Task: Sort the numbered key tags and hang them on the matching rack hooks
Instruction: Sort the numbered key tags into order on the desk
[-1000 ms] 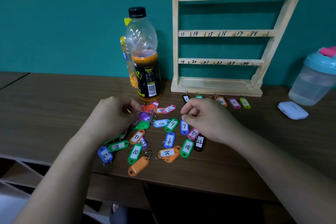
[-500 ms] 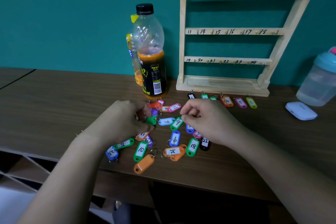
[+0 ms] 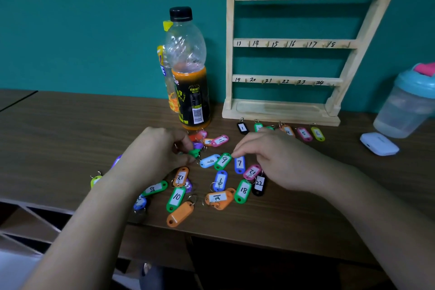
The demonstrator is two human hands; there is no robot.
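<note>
Several coloured numbered key tags lie in a loose pile (image 3: 220, 180) on the brown table. My left hand (image 3: 157, 152) pinches a small green tag (image 3: 195, 152) at the pile's far side, its number hidden. My right hand (image 3: 273, 160) has curled fingers, and its thumb and forefinger pinch the upper end of the green tag marked 9 (image 3: 223, 161). A blue tag 7 (image 3: 239, 164) lies just beside it. The wooden rack (image 3: 282, 112) stands against the wall with numbered hooks, all bare. In front of its base lies a row of tags, from black 1 (image 3: 242, 127) to yellow 6 (image 3: 317, 134).
A half-full juice bottle (image 3: 190, 92) stands left of the rack, close behind the pile. A shaker cup (image 3: 409, 106) and a white case (image 3: 379, 143) sit at the right. A yellow-green tag (image 3: 95, 180) lies apart at the left. The table's front edge runs just below the pile.
My left hand has picked a green tag out of the pile's far side. My right hand has dropped its fingertips onto the green tag 9. The view has shifted slightly.
</note>
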